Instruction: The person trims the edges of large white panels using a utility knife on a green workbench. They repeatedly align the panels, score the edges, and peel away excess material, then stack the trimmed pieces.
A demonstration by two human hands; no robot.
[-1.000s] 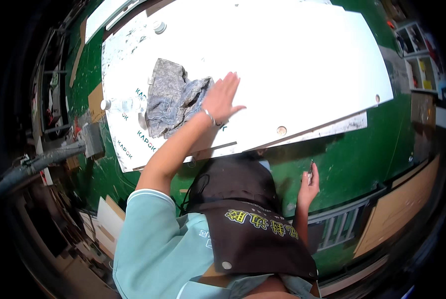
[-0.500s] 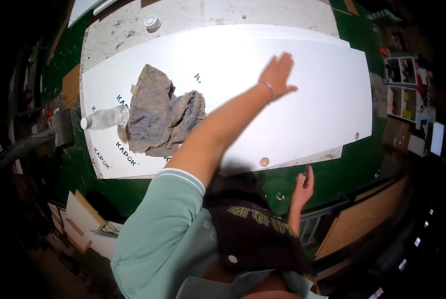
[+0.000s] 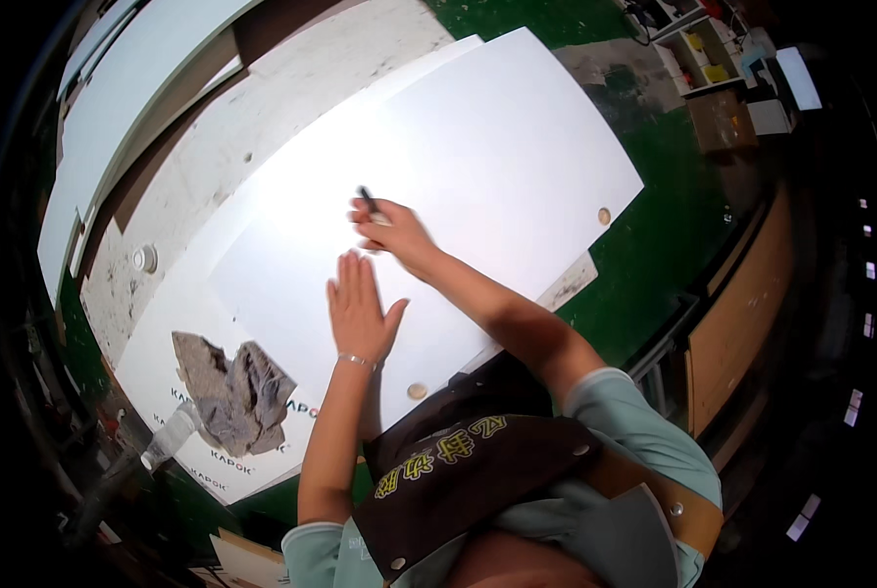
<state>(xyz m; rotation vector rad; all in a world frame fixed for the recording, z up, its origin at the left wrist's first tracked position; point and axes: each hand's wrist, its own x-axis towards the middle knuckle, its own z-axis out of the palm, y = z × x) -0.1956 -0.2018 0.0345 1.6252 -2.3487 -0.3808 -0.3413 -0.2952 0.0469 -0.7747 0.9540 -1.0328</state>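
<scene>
Pressing flat on the white panel (image 3: 517, 167), the left hand (image 3: 360, 309) lies open with fingers straight and together, a bracelet at its wrist. Just beyond it, the right hand (image 3: 391, 233) is closed around a dark marker pen (image 3: 367, 199) whose tip points away across the board. A crumpled grey rag (image 3: 232, 392) and a clear plastic bottle (image 3: 167, 438) sit at the panel's near-left end. Farther off stands a speckled worktop (image 3: 291, 88).

A crumpled grey rag (image 3: 234, 394) lies beside a clear plastic bottle (image 3: 167, 438)
</scene>
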